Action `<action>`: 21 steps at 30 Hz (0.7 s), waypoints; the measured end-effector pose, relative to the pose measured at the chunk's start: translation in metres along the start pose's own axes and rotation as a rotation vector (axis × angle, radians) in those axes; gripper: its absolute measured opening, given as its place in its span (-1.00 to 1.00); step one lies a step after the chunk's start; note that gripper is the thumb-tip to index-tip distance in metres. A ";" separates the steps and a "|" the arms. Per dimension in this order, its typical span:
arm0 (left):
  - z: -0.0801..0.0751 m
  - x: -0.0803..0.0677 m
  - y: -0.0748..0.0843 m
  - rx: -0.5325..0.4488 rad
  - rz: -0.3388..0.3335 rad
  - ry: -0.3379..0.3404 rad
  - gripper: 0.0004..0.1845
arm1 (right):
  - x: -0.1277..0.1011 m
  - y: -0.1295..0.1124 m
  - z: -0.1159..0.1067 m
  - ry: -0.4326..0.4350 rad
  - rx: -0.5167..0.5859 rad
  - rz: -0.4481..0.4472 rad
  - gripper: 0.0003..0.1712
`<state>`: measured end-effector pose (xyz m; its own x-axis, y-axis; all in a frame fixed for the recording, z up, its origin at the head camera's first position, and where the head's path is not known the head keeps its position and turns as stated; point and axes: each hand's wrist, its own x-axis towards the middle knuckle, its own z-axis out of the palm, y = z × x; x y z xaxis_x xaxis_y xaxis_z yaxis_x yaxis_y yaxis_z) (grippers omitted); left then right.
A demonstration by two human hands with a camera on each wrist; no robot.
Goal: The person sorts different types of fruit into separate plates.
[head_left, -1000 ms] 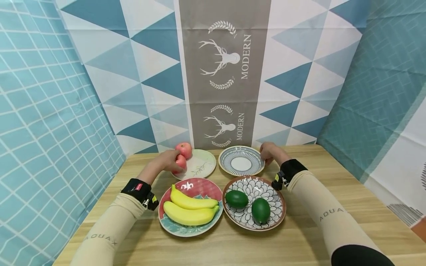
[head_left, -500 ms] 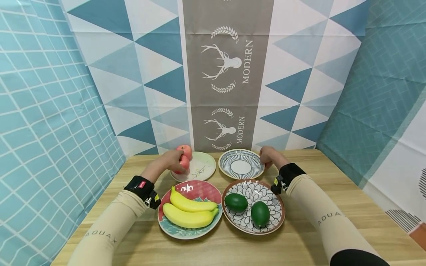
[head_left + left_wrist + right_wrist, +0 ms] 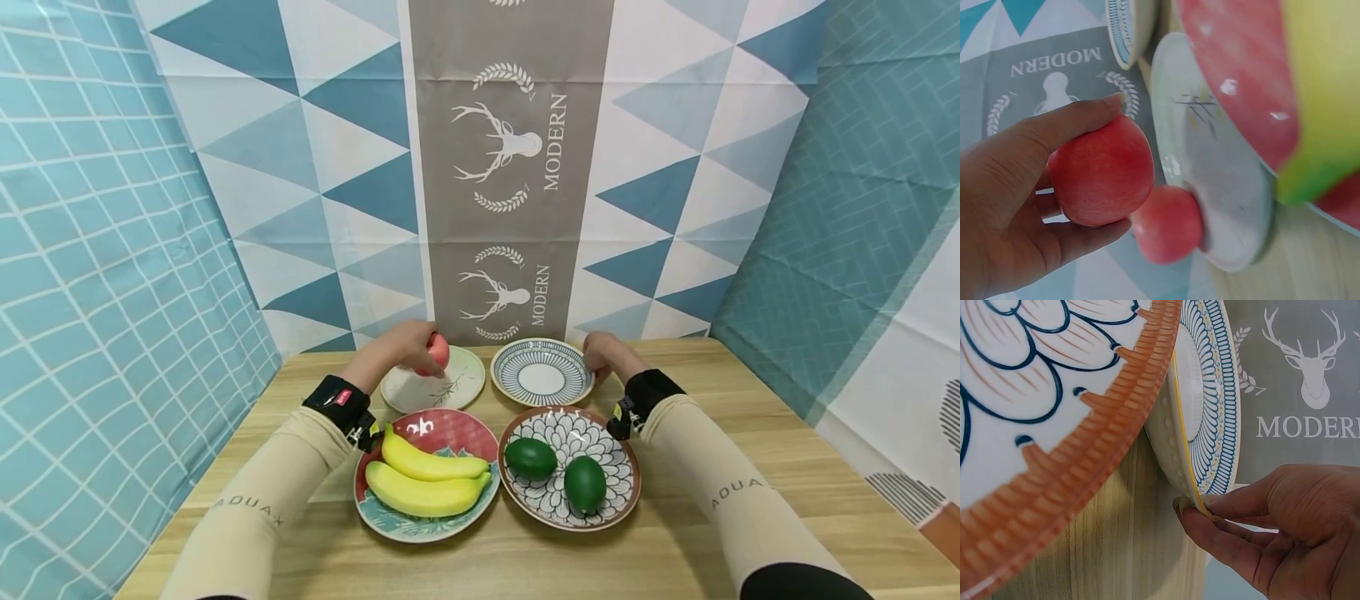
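Note:
My left hand (image 3: 408,343) grips a red apple (image 3: 1104,172) between thumb and fingers, over the pale green plate (image 3: 467,379) at the back left. A second red apple (image 3: 1167,225) sits at that plate's edge in the left wrist view; in the head view my hand hides it. At the back right, my right hand (image 3: 611,354) pinches the rim of a plate with blue radiating stripes (image 3: 542,379), thumb on its upper side and fingers below. Nothing lies on this striped plate.
In front stands a red and teal plate (image 3: 450,425) with two yellow bananas (image 3: 427,490). Beside it, a brown-rimmed flower plate (image 3: 558,442) holds two dark green oval fruits (image 3: 585,483). A patterned cloth (image 3: 495,167) hangs behind the wooden table (image 3: 517,567).
My left hand has lifted the apple from the left side of the pale plate and carried it up and to the right. My right hand keeps its place at the striped plate's rim.

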<state>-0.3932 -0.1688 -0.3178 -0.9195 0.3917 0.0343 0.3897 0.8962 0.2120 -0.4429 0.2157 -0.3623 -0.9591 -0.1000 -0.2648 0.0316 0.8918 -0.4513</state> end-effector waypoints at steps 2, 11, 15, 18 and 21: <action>-0.003 0.004 0.005 -0.011 0.011 0.001 -0.35 | 0.001 0.000 0.000 0.002 -0.007 -0.003 -0.65; -0.008 0.025 0.038 -0.021 0.053 0.011 -0.38 | 0.003 -0.004 0.000 0.004 -0.055 0.034 -0.78; -0.005 0.035 0.056 0.040 0.065 0.008 -0.39 | 0.001 -0.007 0.000 -0.007 -0.097 0.040 -0.82; 0.001 0.044 0.067 0.081 0.087 0.003 -0.38 | 0.000 -0.008 0.000 -0.016 -0.109 0.039 -0.86; 0.008 0.051 0.079 0.090 0.109 -0.007 -0.39 | -0.001 -0.008 0.000 -0.018 -0.101 0.034 -0.88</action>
<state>-0.4092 -0.0764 -0.3069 -0.8710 0.4891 0.0455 0.4909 0.8631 0.1191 -0.4418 0.2090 -0.3589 -0.9526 -0.0759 -0.2945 0.0350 0.9346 -0.3540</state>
